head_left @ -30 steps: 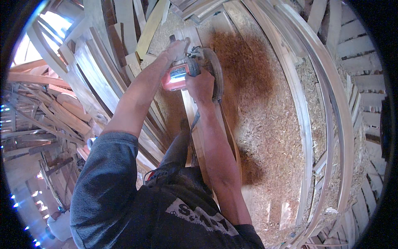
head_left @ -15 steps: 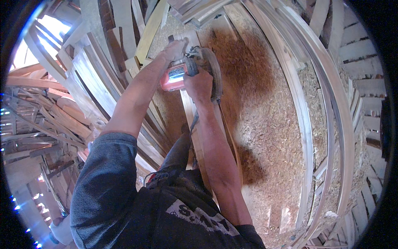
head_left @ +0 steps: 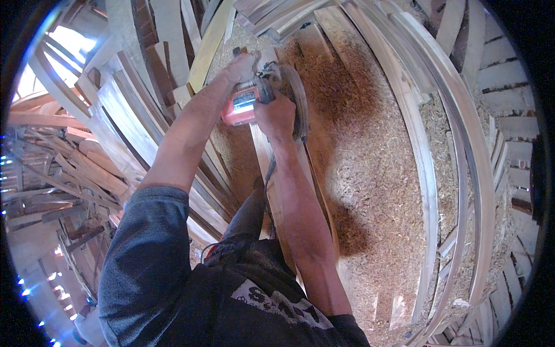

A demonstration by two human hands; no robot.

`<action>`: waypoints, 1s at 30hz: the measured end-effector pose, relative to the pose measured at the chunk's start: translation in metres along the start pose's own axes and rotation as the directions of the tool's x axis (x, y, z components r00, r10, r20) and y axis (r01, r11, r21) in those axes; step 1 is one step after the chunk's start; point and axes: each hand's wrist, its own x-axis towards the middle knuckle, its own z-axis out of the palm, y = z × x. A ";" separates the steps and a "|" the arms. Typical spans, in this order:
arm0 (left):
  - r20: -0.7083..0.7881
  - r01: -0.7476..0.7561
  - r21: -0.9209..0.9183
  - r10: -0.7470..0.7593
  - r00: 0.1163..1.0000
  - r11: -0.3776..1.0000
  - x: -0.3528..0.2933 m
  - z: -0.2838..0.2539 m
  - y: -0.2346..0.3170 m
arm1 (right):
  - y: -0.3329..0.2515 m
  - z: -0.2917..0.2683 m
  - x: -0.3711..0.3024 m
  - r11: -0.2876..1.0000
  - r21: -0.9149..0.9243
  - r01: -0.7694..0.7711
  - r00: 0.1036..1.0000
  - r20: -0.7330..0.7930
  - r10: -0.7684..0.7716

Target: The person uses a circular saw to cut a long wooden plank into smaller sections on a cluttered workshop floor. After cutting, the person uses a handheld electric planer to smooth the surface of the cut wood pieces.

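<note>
A circular saw with a red motor housing and a curved grey blade guard rests on a long pale plank. My right hand is wrapped around its dark rear handle. Just beyond the red housing, my left hand is closed at the front of the saw, next to a small dark piece. What its fingers hold is hidden. The saw's dark cord hangs back along the plank, beside my right forearm. The blade itself is out of sight.
Sawdust and shavings cover the ground on the right, with darker reddish dust beyond the saw. Long boards lie along the right. Stacked planks and a heap of offcuts fill the left. My leg is beside the plank.
The saw and both hands have shifted very slightly left and away from me. The grips look the same.
</note>
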 end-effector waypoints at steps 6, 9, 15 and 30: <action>0.062 0.056 0.025 -0.058 0.996 0.998 0.014 -0.001 -0.007 | -0.002 0.000 0.013 1.000 -0.009 -0.017 1.000 0.016 0.017; 0.066 0.026 -0.006 -0.025 0.998 1.000 0.019 0.002 -0.021 | -0.006 0.003 0.018 1.000 -0.009 0.010 1.000 0.006 -0.010; 0.120 0.058 0.004 -0.058 0.991 0.998 0.032 0.005 -0.043 | -0.012 0.004 0.025 0.999 0.020 0.034 0.999 0.005 -0.034; 0.046 0.061 0.082 -0.065 0.997 0.995 0.047 -0.007 -0.047 | -0.011 0.020 0.051 1.000 -0.006 0.029 1.000 -0.003 -0.029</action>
